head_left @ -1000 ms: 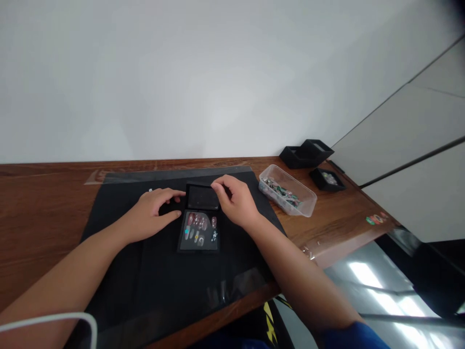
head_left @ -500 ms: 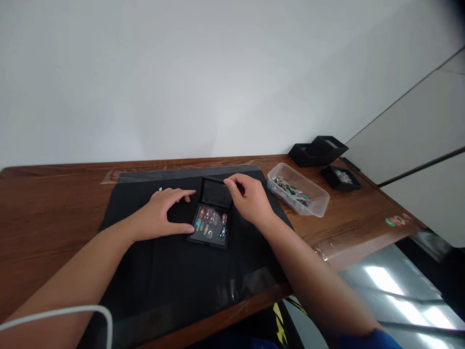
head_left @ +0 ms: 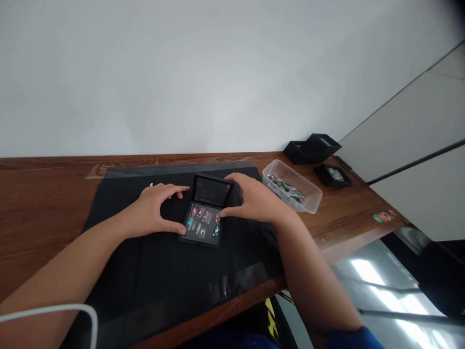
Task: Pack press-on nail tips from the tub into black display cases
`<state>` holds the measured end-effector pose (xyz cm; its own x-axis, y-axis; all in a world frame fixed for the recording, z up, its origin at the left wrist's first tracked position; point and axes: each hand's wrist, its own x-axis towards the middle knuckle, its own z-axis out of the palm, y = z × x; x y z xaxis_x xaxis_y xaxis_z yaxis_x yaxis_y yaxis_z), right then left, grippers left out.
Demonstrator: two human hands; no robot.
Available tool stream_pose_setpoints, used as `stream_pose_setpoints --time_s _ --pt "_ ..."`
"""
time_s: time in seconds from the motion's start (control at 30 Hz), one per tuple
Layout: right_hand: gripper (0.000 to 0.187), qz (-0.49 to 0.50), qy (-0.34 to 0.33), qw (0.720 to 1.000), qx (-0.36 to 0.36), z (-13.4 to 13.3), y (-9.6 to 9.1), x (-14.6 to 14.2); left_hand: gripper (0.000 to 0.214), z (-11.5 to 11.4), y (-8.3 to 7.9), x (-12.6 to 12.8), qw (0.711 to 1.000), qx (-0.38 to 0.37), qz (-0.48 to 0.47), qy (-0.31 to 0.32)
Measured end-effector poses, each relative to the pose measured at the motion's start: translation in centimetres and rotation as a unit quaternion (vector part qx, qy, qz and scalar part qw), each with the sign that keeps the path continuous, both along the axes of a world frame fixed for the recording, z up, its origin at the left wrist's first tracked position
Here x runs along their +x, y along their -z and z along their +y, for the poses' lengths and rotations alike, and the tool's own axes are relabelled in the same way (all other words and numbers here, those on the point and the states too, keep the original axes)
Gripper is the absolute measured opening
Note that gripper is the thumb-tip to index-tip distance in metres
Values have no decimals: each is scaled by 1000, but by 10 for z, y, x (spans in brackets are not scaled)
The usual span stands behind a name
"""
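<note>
**Between two hands: nail case with its lid standing up**

Between the person's hands, on a black mat (head_left: 163,271), lies a small black nail case (head_left: 200,231). The left hand (head_left: 154,209) brackets the case's left side in a wide C. Its thumb presses the near left corner and its forefinger reaches to the far corner, beside the hinge. The right hand (head_left: 258,201) has closed on the lid (head_left: 211,190), with the forefinger on the lid's top right corner and the thumb low by the hinge, at the case's right edge.

Between the two thumbs, the tray shows rows of decorated press-on nails (head_left: 202,224) in pink, teal, yellow and dark tones. They appear seated in place, with no loose ones beside the grip. The lid stands roughly upright, neither laid back flat nor shut down, so I judge the case filled but still open.

Just beyond the right hand's knuckles stands a clear plastic tub (head_left: 311,199) holding more small pieces. Farther out that way are stacked black boxes (head_left: 312,148) and a small black tray (head_left: 332,175). All of it rests on a wooden table (head_left: 43,203).

No brand or wording can be read on the case or lid. Some coloured stickers (head_left: 383,215) lie at the table's far right edge, too small to make out.
</note>
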<state>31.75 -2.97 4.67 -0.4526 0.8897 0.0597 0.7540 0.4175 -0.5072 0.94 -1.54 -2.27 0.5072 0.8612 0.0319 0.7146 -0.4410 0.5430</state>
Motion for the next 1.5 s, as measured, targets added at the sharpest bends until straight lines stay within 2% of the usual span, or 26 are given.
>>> stream_pose_setpoints --time_s 0.1,0.27,0.43,0.6,0.73,0.87,1.17,1.5 --pt "73 -43 11 999 5 0 5 0 103 0 -3 2 1000 -15 6 -5" --pt "68 -43 21 999 -9 0 8 -8 100 0 -4 1 1000 -13 4 -9" --pt "53 -90 35 994 -52 0 1 -8 96 1 0 -1 1000 3 1 0" --pt "47 -139 8 987 -83 -9 -8 -5 96 -1 -5 2 1000 -4 8 -3" --pt "51 -194 19 975 -110 -15 -8 -7 96 -2 -9 4 1000 -10 8 0" --pt "62 -228 -5 964 -137 -16 -11 -11 95 -2 -10 2 1000 -19 16 12" --pt "65 -225 19 961 -160 -15 -12 -13 95 -3 -15 4 1000 -26 15 10" --pt "68 -210 16 963 -170 -13 -11 -12 98 -3 -18 7 999 -38 19 6"
